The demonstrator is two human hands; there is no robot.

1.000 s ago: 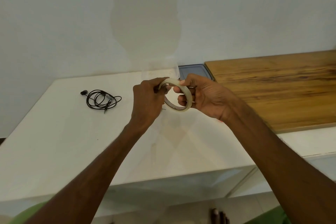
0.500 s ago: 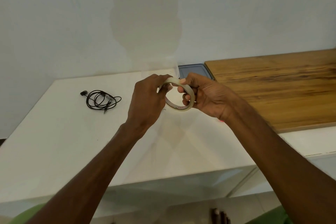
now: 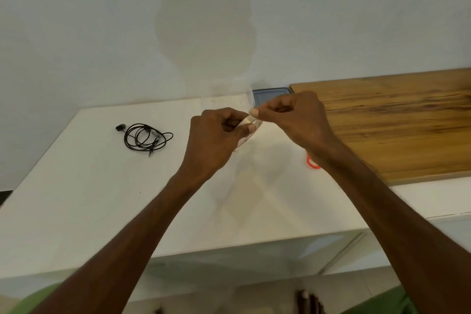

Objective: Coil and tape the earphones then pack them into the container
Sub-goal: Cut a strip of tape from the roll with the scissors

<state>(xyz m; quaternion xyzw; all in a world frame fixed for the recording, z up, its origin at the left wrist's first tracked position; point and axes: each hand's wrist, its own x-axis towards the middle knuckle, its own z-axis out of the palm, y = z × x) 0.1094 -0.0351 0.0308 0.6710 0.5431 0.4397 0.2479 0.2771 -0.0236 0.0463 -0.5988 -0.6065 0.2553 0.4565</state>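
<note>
While the left hand [image 3: 216, 135] curls its fingers round the tape [image 3: 247, 120], the right hand [image 3: 298, 115] pinches the tape's free end between thumb and forefinger, both held above the counter [image 3: 102, 199]. Loosely coiled black earphones [image 3: 145, 137] lie on the counter, well left of both hands. Behind the hands, by the wall, stands a clear container [image 3: 224, 93], a blue lid [image 3: 270, 94] just beside it
</note>
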